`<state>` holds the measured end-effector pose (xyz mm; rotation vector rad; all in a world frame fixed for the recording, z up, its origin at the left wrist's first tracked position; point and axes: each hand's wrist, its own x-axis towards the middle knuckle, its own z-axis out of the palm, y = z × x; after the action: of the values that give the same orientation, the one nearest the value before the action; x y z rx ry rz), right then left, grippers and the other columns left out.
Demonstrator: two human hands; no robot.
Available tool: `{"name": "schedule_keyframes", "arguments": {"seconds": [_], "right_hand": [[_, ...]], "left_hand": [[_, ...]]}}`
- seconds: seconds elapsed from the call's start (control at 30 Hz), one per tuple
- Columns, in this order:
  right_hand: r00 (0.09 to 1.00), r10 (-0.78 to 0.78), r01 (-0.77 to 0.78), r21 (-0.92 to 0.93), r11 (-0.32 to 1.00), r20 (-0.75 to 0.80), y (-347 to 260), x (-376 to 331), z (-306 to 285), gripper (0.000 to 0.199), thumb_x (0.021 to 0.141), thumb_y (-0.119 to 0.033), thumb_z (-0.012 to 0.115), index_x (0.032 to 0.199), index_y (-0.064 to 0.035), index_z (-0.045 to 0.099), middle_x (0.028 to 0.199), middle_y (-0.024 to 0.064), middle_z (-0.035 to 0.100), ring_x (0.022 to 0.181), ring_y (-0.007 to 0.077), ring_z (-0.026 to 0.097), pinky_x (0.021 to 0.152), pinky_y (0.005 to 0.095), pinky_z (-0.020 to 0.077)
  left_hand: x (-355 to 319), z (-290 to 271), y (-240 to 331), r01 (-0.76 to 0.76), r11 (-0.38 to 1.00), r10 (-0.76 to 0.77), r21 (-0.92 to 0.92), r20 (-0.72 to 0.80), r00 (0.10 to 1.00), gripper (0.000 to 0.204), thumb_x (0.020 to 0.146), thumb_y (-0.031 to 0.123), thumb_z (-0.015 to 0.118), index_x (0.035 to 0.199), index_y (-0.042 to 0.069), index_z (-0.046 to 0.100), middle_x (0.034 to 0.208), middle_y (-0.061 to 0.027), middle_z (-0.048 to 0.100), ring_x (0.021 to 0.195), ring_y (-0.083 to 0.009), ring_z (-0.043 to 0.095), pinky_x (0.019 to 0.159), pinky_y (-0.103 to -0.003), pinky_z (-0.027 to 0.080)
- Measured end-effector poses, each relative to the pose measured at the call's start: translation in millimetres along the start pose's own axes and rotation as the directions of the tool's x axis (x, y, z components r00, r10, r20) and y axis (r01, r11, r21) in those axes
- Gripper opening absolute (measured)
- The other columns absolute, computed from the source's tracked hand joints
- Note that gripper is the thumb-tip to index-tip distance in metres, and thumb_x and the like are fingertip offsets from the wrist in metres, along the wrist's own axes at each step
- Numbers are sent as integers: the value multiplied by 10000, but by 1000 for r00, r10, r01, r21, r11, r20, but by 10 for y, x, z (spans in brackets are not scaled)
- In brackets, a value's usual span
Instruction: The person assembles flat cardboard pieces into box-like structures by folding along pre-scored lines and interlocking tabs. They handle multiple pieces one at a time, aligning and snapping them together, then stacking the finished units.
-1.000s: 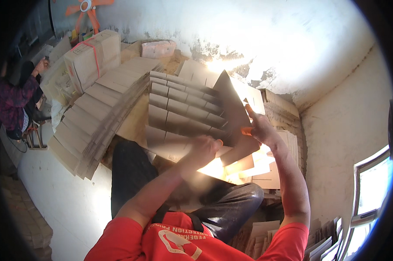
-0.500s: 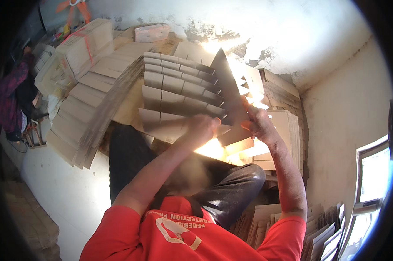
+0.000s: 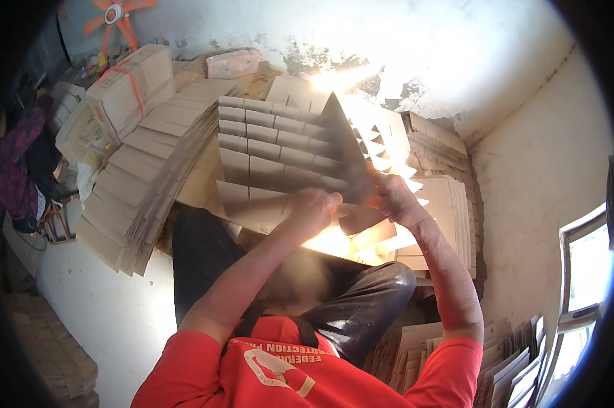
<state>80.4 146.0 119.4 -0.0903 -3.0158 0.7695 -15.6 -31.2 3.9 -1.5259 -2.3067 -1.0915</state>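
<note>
In front of me stand several upright cardboard strips (image 3: 256, 166) in rows, with crosswise slits and thin pieces crossing them. My left hand (image 3: 315, 209) is closed on the right part of the nearest strip, its thumb pointing right. On the right, a long cardboard cross strip (image 3: 344, 146) slants away to a pointed far end, set against the right ends of the rows. My right hand (image 3: 395, 197) grips its near part between thumb and fingers. Strong glare and shadow hide how deeply the pieces interlock.
Stacked slotted cardboard (image 3: 140, 166) fans out at the left, beside a taped carton (image 3: 133, 81). More cardboard sheets (image 3: 443, 211) lie at the right, others (image 3: 504, 367) near the window. A brick (image 3: 233, 63) rests by the wall. An orange fan (image 3: 116, 17) and another person (image 3: 21, 153) are far left.
The cross strip has shifted left, closer in against the row ends, with my right hand moving along. My left hand keeps its grip. The whole view has tilted slightly.
</note>
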Motion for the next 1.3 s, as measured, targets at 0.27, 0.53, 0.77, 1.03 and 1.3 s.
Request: {"name": "schedule_keyframes", "arguments": {"seconds": [0.27, 0.53, 0.77, 1.03, 1.3], "right_hand": [[988, 117, -113, -41, 993, 103, -417, -27, 111, 245, 805, -18, 634, 1037, 60, 642, 870, 235, 667, 810, 331, 665, 692, 372, 515], [764, 349, -125, 406, 905, -543, -75, -1045, 839, 163, 880, -149, 716, 843, -4, 652, 616, 91, 606, 530, 126, 530, 531, 266, 442], [811, 579, -530, 318, 786, -80, 552, -1496, 1454, 494, 790, -266, 805, 1146, 19, 616, 767, 21, 592, 697, 123, 548, 646, 279, 450], [714, 700, -632, 411, 657, -20, 278, -540, 1779, 403, 943, -344, 566, 1203, -41, 617, 1124, 142, 662, 1019, 260, 618, 900, 369, 468], [891, 422, -399, 151, 904, -168, 948, -663, 2664, 250, 856, -154, 613, 1050, -18, 693, 978, 174, 676, 923, 259, 646, 813, 343, 507]], "left_hand": [[18, -98, 42, 14, 1000, -14, -6, -38, 999, 94, 758, 142, 648, 839, 110, 684, 716, -154, 647, 679, -360, 637, 610, -464, 492], [26, -328, 303, -138, 936, 39, -323, -294, 955, 362, 750, 48, 741, 1099, 14, 650, 1044, -139, 693, 896, -294, 657, 789, -402, 528], [293, -240, 371, -381, 915, 399, -130, 173, 900, 157, 786, 3, 625, 941, 22, 614, 1111, -87, 624, 1088, -276, 578, 881, -406, 478], [422, 43, 295, -213, 934, 255, -287, 118, 960, 101, 723, -38, 633, 803, 6, 590, 825, -129, 631, 908, -330, 617, 764, -389, 495], [427, -57, 397, 192, 746, -12, -638, 275, 961, 305, 857, 20, 627, 1162, 13, 646, 1079, -48, 693, 919, -85, 613, 831, -244, 480]]}}
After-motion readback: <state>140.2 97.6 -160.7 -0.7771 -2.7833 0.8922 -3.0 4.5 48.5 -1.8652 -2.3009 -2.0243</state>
